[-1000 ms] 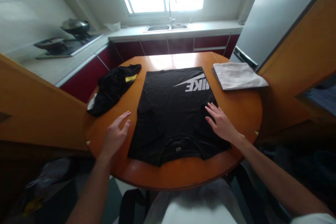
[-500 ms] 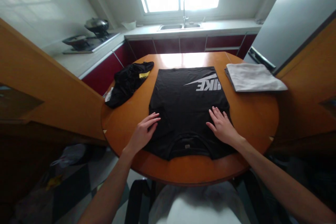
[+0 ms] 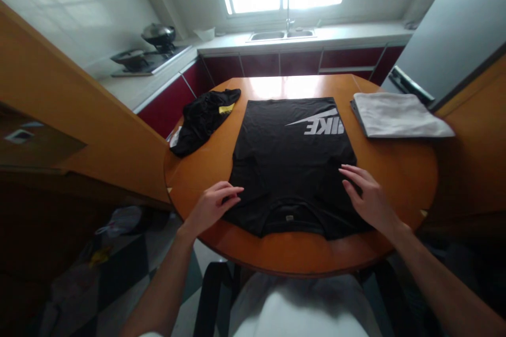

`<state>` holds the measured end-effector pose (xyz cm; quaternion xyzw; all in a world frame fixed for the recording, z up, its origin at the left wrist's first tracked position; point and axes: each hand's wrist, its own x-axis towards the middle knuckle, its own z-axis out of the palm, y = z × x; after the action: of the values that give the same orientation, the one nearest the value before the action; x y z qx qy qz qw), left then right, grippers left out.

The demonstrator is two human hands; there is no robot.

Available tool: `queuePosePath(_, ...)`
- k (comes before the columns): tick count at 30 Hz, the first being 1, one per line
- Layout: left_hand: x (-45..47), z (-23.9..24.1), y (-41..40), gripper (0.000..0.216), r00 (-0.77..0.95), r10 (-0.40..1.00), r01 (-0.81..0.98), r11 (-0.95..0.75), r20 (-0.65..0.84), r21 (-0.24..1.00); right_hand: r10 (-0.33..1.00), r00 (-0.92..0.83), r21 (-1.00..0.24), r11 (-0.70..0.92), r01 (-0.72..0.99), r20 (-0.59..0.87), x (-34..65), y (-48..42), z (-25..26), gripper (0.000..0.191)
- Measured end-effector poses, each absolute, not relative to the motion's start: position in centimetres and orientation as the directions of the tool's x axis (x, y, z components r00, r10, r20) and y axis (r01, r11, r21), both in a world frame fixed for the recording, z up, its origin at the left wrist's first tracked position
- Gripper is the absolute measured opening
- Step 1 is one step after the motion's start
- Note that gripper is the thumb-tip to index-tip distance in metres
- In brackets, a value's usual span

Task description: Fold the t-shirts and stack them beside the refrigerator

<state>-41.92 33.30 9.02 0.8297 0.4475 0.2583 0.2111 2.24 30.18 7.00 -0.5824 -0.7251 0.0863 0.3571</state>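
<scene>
A black T-shirt [image 3: 292, 163] with a grey printed logo lies flat on the wooden table [image 3: 276, 258], its neckline toward me and its hem toward the window. My left hand [image 3: 215, 202] is at the shirt's left sleeve side, fingers stretched over the edge and thumb apart. At the right sleeve side, my right hand [image 3: 367, 197] hovers or rests lightly with fingers extended; contact is hard to tell. Neither hand grips the cloth. The shirt's sides look tucked inward near both hands, making a narrow body.
A crumpled black garment [image 3: 207, 121] with a yellow patch lies at the table's left. Folded light grey cloth [image 3: 399, 116] sits at the right, beside the fridge [image 3: 446, 26]. Beyond are a sink [image 3: 269, 36] and a stove [image 3: 154, 60] with pans. A chair armrest [image 3: 213, 284] stands below the table edge.
My right hand has moved off the shirt's middle to its right edge. My left hand has shifted slightly toward me along the left edge. The camera view has turned a little left.
</scene>
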Motion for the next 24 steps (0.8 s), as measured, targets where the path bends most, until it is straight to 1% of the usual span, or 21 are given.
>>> queuePosePath(2, -41.3, 8.3, 32.2, 0.025, 0.582, 0.795, 0.590, -0.558, 0.172, 0.583, 0.900, 0.007, -0.564, 0.267, 0.781, 0.435, 3.2, 29.6, 7.3, 0.029)
queuePosePath(3, -41.0, 7.9, 31.7, 0.023, 0.613, 0.775, 0.574, -0.571, 0.155, 0.587, 0.896, 0.038, -0.573, 0.250, 0.781, 0.442, 3.7, 29.3, 7.4, 0.027)
queuePosePath(5, -40.1, 7.3, 30.8, 0.018, 0.628, 0.765, 0.566, -0.575, 0.143, 0.591, 0.888, 0.084, -0.587, 0.226, 0.778, 0.453, 4.5, 28.8, 7.4, 0.024)
queuePosePath(7, -39.6, 7.1, 30.2, 0.020, 0.619, 0.770, 0.567, -0.575, 0.154, 0.590, 0.877, 0.116, -0.593, 0.212, 0.777, 0.466, 5.1, 28.3, 7.4, 0.022)
queuePosePath(10, -39.4, 7.6, 29.7, 0.018, 0.597, 0.772, 0.549, -0.590, 0.216, 0.592, 0.867, 0.136, -0.594, 0.206, 0.778, 0.479, 5.6, 27.6, 7.2, 0.021)
queuePosePath(12, -39.6, 8.0, 29.6, 0.018, 0.566, 0.791, 0.564, -0.577, 0.232, 0.591, 0.869, 0.134, -0.597, 0.207, 0.775, 0.475, 5.8, 27.2, 7.1, 0.021)
queuePosePath(16, -40.2, 8.0, 29.3, 0.017, 0.579, 0.795, 0.590, -0.561, 0.180, 0.580, 0.884, 0.114, -0.609, 0.214, 0.763, 0.454, 6.0, 26.7, 6.8, 0.021)
queuePosePath(20, -40.7, 8.0, 28.7, 0.016, 0.561, 0.793, 0.570, -0.578, 0.237, 0.584, 0.887, 0.091, -0.605, 0.231, 0.762, 0.453, 6.0, 26.3, 6.6, 0.021)
queuePosePath(22, -41.0, 8.2, 28.5, 0.017, 0.565, 0.786, 0.568, -0.592, 0.253, 0.571, 0.893, 0.049, -0.599, 0.259, 0.757, 0.448, 6.0, 25.9, 6.6, 0.022)
queuePosePath(24, -41.4, 8.4, 28.4, 0.019, 0.590, 0.767, 0.569, -0.616, 0.251, 0.545, 0.899, -0.035, -0.587, 0.313, 0.746, 0.436, 5.9, 25.5, 6.7, 0.022)
